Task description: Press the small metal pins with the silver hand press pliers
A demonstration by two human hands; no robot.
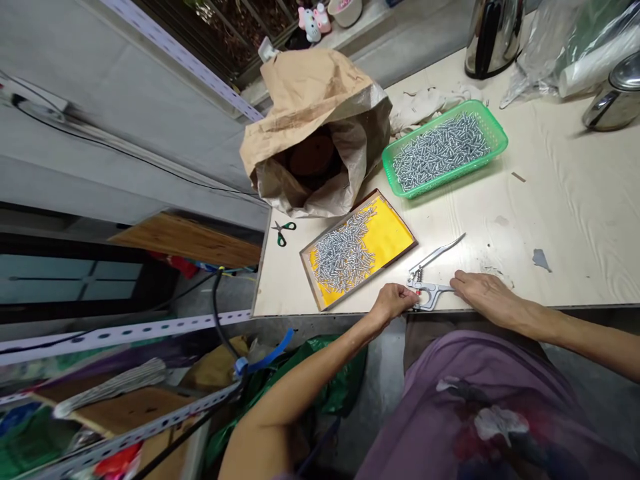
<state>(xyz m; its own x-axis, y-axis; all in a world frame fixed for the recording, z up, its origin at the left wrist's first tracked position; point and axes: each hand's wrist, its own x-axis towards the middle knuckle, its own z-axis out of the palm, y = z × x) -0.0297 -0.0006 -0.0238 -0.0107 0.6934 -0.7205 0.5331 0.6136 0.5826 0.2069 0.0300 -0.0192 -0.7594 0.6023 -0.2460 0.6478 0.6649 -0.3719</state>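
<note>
Silver hand-press pliers lie at the table's front edge, with a spring and a small red part at the jaw. The upper lever stands wide apart from the lower handle. My right hand grips the end of that lower handle. At the jaw, the fingers of my left hand are pinched together, and what they hold is too small to tell. Just left of the pliers is a shallow tray with a yellow bottom, bearing a heap of small silver rivet-like pieces.
Behind the tray stands an open brown paper sack. A green basket holds many similar metal pieces. Green-handled scissors lie at the table's left end. A kettle, a metal mug and plastic bags are at the back right.
</note>
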